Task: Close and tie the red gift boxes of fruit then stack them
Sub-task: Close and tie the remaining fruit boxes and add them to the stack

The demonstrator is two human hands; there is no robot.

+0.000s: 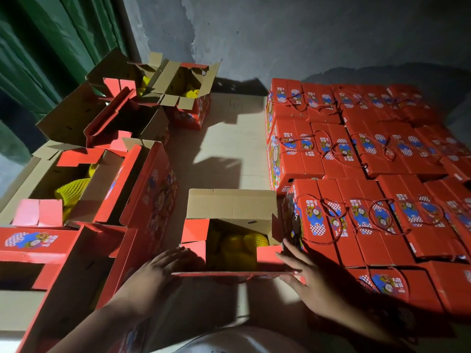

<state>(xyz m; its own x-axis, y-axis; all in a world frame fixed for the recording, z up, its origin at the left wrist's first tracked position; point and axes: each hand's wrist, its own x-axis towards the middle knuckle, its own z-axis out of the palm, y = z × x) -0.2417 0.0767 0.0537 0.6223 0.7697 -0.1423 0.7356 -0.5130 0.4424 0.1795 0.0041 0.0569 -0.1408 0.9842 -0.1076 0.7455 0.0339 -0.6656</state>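
Both hands lie with fingers straight: left hand [163,263] and right hand [305,273] press the open box [229,240], just beside the tied stack's [356,220] near corner. Fruit [237,245] probably makes it heavy; the thin card flaps bend, so lift from underneath.

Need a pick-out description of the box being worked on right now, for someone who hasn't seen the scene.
Start at the block of closed, rope-tied red boxes on the right. Just left of its near corner, on the pale floor strip, sits one open box between the left hand and right hand. Unlike the open boxes further left, it stands alone, rear flap up, yellow fruit showing.
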